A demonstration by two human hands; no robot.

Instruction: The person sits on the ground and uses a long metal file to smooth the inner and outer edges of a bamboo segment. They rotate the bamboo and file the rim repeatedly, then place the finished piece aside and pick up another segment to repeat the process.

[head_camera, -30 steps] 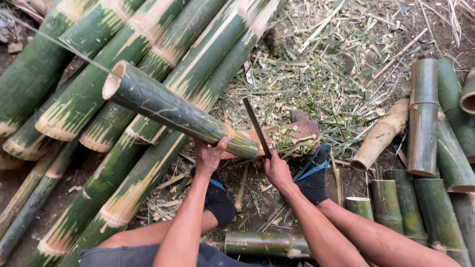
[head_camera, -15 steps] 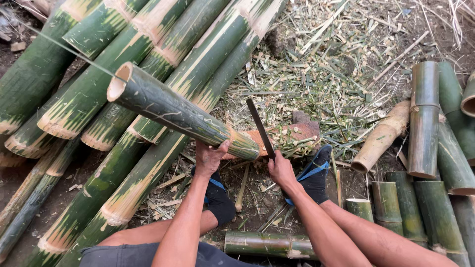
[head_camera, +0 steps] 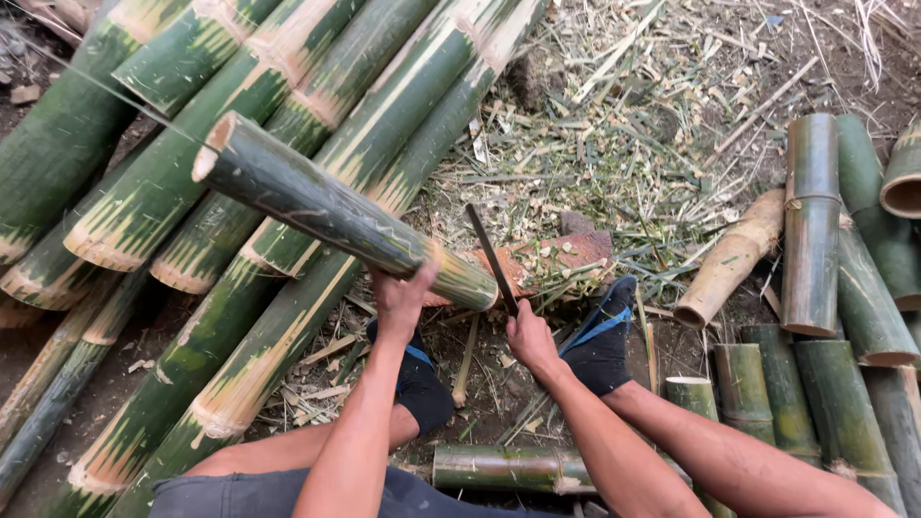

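Note:
My left hand (head_camera: 401,297) grips a thick green bamboo pole (head_camera: 326,211) from below, near its cut lower end, which rests on a reddish wooden block (head_camera: 566,254). The pole slants up to the left. My right hand (head_camera: 530,338) is closed on the handle of a dark long-bladed knife (head_camera: 489,254). Its blade points up and away, right beside the pole's lower end. Both my feet in dark socks (head_camera: 600,336) sit just behind the block.
Several long green bamboo poles (head_camera: 144,192) lie stacked on the left. Short cut bamboo sections (head_camera: 811,221) lie and stand on the right. A short piece (head_camera: 508,468) lies between my legs. Chips and shavings (head_camera: 614,125) litter the dirt ground.
The pole's raised far end has shifted slightly left and down in view. The knife stays upright beside the pole's lower end, with both hands holding as before.

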